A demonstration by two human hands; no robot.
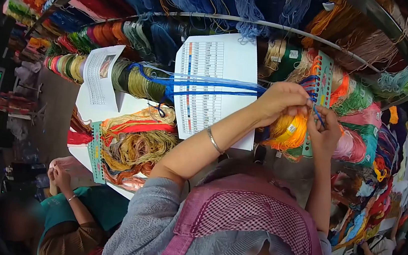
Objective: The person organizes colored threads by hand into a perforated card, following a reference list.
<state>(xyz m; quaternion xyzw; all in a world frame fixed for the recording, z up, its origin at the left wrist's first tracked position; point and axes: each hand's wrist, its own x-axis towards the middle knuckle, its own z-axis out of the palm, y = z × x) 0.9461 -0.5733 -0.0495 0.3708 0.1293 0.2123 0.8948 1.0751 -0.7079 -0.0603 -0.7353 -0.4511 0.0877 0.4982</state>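
Observation:
A green punched thread card (pixel 325 73) stands upright at the right, with orange and blue strands looped through holes along its edge. My left hand (pixel 283 102) is closed in a pinch at the card's edge, over the blue embroidery thread (pixel 219 85). That thread runs leftward as a long bundle across a printed chart (pixel 239 61). Just right of it, my right hand (pixel 325 134) pinches a short blue end of thread beside the holes. The fingertips of both hands nearly meet. Exactly how the strand passes through the hole is hidden by my fingers.
A second punched card (pixel 95 150) holds mixed skeins at the left. A smaller printed sheet (pixel 101 76) lies on wound threads. Orange-yellow thread (pixel 287 129) sits below my left hand. A metal rail (pixel 216 16) crosses behind, with blue skeins hanging. Another person (pixel 76 213) sits at lower left.

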